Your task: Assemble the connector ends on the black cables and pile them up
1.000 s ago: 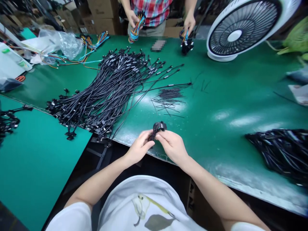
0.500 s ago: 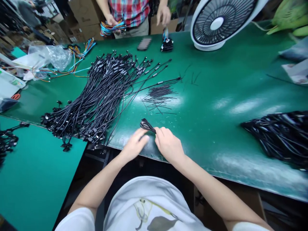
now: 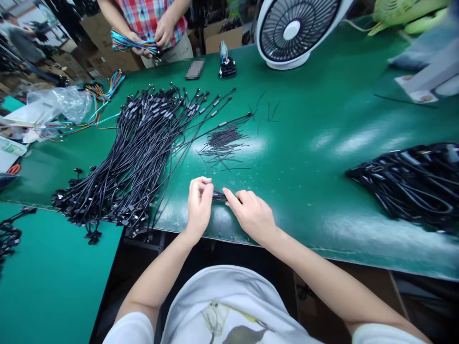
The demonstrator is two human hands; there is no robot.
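Just below the centre of the frame, a black cable bundle (image 3: 219, 195) is sitting between the person's two hands, above the near edge of the green table (image 3: 308, 143). The right hand (image 3: 254, 214) is pinching its right end between thumb and forefinger, the other fingers curling in behind. The left hand (image 3: 199, 210) is standing more upright at the other end, fingers bending towards the thumb; whether it is gripping the bundle or only touching it, one cannot tell, since the fingers are covering that part.

The bundle is looking light, so a fingertip pinch is probably bearing its weight easily. The cable is likely bending softly but springing a little, so loose loops may be wanting to open. Its jacket is seeming smooth, and strands could be sliding over one another under a slack hold. The middle, with all strands gathered, is offering the surest grip; any plugs and the joints behind them are likely the parts least suited to pulling.

Above the hands, thin black strips (image 3: 224, 139) are lying loosely, while a pile of black cables (image 3: 143, 138) is spreading across the left of the frame.
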